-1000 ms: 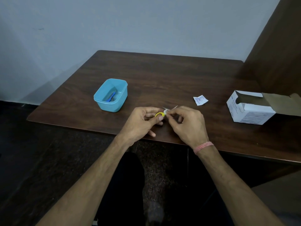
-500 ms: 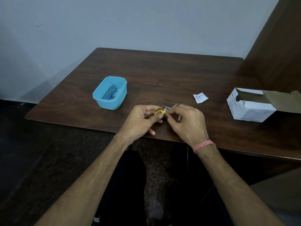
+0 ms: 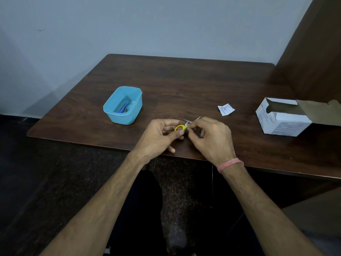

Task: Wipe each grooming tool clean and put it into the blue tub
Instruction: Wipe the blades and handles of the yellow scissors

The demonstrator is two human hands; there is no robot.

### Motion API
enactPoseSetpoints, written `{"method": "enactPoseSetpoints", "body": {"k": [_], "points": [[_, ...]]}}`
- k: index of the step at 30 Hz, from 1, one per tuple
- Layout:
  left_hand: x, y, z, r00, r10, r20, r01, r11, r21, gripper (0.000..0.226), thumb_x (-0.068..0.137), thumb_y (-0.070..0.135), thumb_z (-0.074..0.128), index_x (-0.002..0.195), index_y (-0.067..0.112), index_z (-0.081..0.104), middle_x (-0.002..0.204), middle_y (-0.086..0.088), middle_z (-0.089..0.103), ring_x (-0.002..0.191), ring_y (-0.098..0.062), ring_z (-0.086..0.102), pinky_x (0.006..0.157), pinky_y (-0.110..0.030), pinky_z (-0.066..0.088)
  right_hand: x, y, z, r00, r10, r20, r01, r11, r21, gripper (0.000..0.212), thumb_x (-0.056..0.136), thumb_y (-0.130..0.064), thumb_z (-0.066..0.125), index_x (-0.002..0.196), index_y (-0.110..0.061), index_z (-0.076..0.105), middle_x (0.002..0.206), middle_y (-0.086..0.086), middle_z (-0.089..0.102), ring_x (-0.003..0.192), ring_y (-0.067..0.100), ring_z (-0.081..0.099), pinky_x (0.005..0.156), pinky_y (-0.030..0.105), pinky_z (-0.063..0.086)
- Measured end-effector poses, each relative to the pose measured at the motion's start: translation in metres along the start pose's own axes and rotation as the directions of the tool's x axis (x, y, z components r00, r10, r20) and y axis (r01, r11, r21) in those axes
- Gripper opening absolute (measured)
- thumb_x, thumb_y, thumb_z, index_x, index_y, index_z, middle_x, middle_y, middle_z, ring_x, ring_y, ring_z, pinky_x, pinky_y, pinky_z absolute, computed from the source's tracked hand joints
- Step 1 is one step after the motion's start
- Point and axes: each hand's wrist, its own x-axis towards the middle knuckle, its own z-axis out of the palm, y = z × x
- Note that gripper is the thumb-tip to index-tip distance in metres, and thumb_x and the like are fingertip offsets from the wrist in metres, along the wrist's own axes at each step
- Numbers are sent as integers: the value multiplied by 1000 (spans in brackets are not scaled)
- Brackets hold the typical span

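A single head-worn camera looks forward and down, from close above the dark brown wooden table (image 3: 184, 85). The plain grey wall (image 3: 166, 24) fills twelve o'clock.

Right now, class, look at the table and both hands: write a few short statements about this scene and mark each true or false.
1. The blue tub is empty. False: it holds a blue tool.
2. The left hand holds yellow-handled scissors. True.
3. The white box is closed. False: its flap stands open.
4. A torn wrapper lies between hands and box. True.
5. The right hand rests flat on the table. False: its fingers pinch at the scissors.
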Motion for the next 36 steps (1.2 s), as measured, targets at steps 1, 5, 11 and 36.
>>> {"method": "enactPoseSetpoints", "body": {"k": [1,5,11,36], "points": [[0,0,0,1000,-4,0,4,1000,4,30,108,18,80,138,23,80,114,6,87,107,-12,84,55,-23,64,1,1,-1,999,38,-29,-38,999,1,6,86,-25,83,86,-27,78,83,-12,70,68,4,54,64,33,54],[-1,1,1,1000,-6,2,6,1000,-1,32,107,17,80,138,23,80,116,6,87,108,-12,84,55,-23,64,1,1,-1,998,58,-34,-59,998,-5,7,86,-23,83,86,-28,78,84,-11,70,68,4,54,65,33,54],[-1,1,0,1000,2,16,-2,1000,-3,34,106,14,81,140,23,80,117,7,87,109,-11,83,55,-22,64,2,1,-2,995,93,-44,-93,996,-1,7,85,-25,83,87,-29,78,84,-12,70,67,4,55,65,33,54],[1,-3,-2,999,24,41,-25,1000,14,39,106,11,80,141,29,79,121,10,86,113,-10,82,58,-23,64,2,-1,-4,992,104,-71,-101,994,34,6,87,-24,84,87,-27,79,82,-12,70,63,8,56,64,32,52]]}}
